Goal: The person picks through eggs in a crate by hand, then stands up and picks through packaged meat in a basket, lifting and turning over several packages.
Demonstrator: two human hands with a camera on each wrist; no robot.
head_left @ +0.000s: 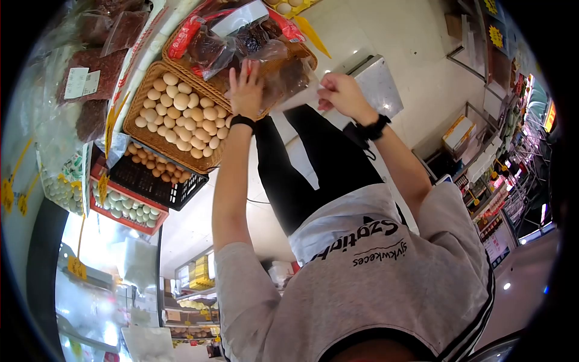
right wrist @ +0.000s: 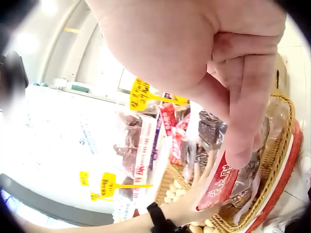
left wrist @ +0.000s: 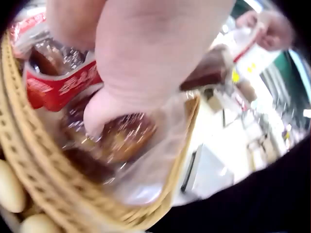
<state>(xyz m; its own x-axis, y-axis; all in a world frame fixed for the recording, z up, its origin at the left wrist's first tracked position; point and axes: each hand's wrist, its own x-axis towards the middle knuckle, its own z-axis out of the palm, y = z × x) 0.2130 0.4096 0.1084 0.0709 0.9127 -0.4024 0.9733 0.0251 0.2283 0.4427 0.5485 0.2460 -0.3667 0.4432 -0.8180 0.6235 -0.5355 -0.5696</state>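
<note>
My right hand (head_left: 341,93) pinches the edge of a clear plastic bag of dark meat (head_left: 292,78), which hangs beside the wicker basket (head_left: 208,87). A red printed strip on the held bag shows below my fingers in the right wrist view. Over the basket is my left hand (head_left: 246,90), its fingers spread and extended. In the left wrist view its thumb (left wrist: 99,114) rests on a glossy, reddish-brown packed meat (left wrist: 126,141) inside the basket. Another pack with a red label (left wrist: 63,85) lies beside it; my hand hides part of the contents.
A basket of brown eggs (head_left: 181,114) adjoins the meat basket. Further along are a black crate (head_left: 187,193) and a red crate (head_left: 160,220) of eggs. Packed meats (head_left: 102,72) lie behind, among yellow price tags (right wrist: 109,184). A metal box (head_left: 380,84) stands on the floor.
</note>
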